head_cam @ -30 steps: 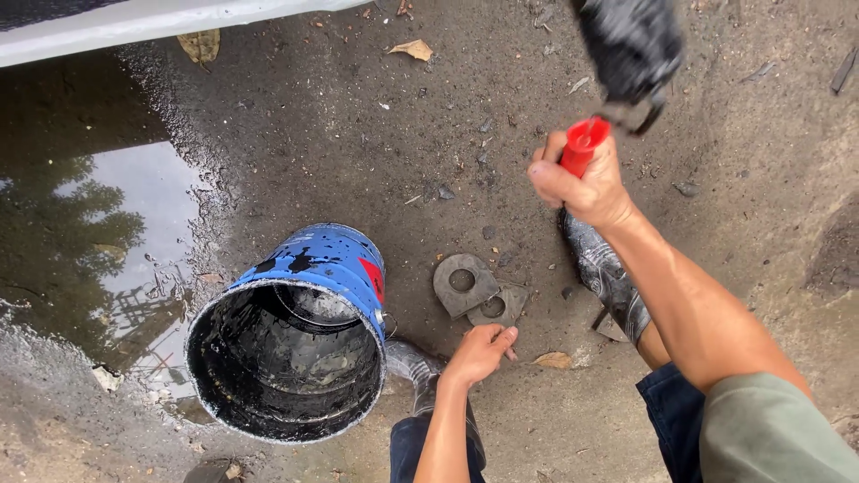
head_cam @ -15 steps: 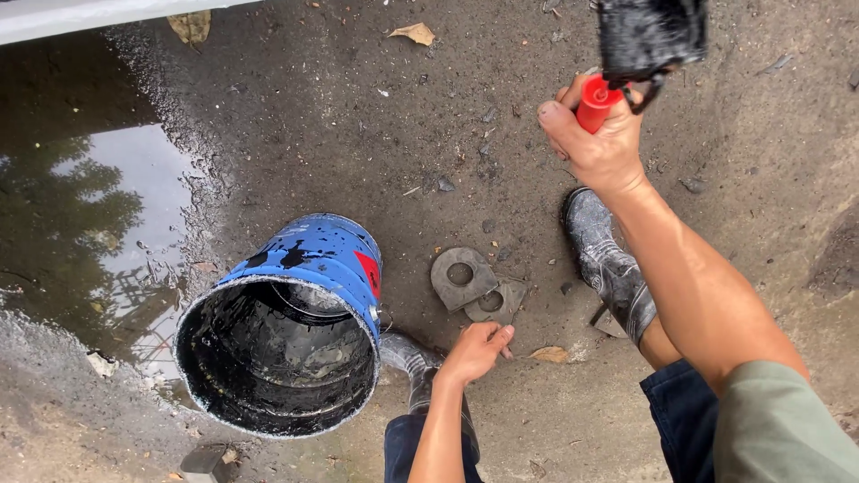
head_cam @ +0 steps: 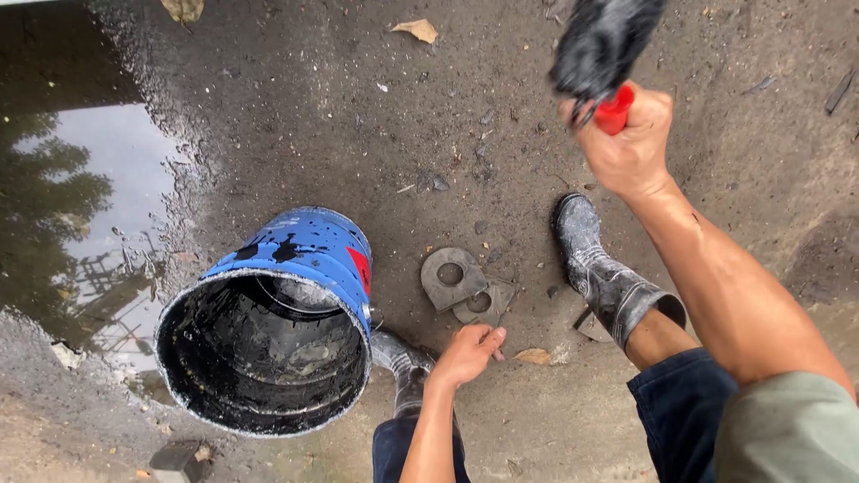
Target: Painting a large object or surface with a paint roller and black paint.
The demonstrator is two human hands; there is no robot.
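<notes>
My right hand is raised over the wet ground, shut on the red handle of a brush whose head is coated in black tar-like stuff. My left hand hangs loose by my knee, fingers slack and holding nothing, just below two flat grey metal plates with holes lying on the ground. A blue bucket, black and smeared inside, stands tilted to the left of that hand, mouth toward me.
I stand in grey rubber boots, the right one near the plates and the left one beside the bucket. A puddle covers the left side. Dry leaves lie on the dark ground.
My right hand has lifted the brush slightly up and to the right. The left hand stays near the plates, and the bucket has not moved.
</notes>
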